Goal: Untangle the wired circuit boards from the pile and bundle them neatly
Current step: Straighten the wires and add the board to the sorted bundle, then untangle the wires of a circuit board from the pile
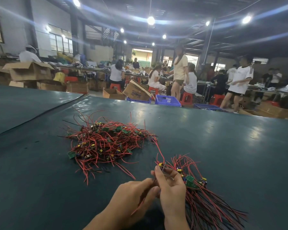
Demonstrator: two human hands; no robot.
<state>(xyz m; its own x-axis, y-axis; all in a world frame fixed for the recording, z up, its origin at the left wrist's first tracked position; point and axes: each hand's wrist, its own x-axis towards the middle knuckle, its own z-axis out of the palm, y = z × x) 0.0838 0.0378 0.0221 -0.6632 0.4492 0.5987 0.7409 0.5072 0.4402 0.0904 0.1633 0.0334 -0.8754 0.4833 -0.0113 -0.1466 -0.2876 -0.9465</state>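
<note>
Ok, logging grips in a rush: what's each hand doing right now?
Left hand: closed, pinching wires.
Right hand: closed, holding a board.

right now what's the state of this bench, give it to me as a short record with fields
surface: dark green table mat
unsorted: tangled pile of red-wired green circuit boards, centre-left on the mat
sorted: neat bundle of boards with red and black wires, lying beside the right hand
being worked: small wired board, one red wire running back into the pile
left hand: pinches that board's wires
right hand: pinches the board itself
</note>
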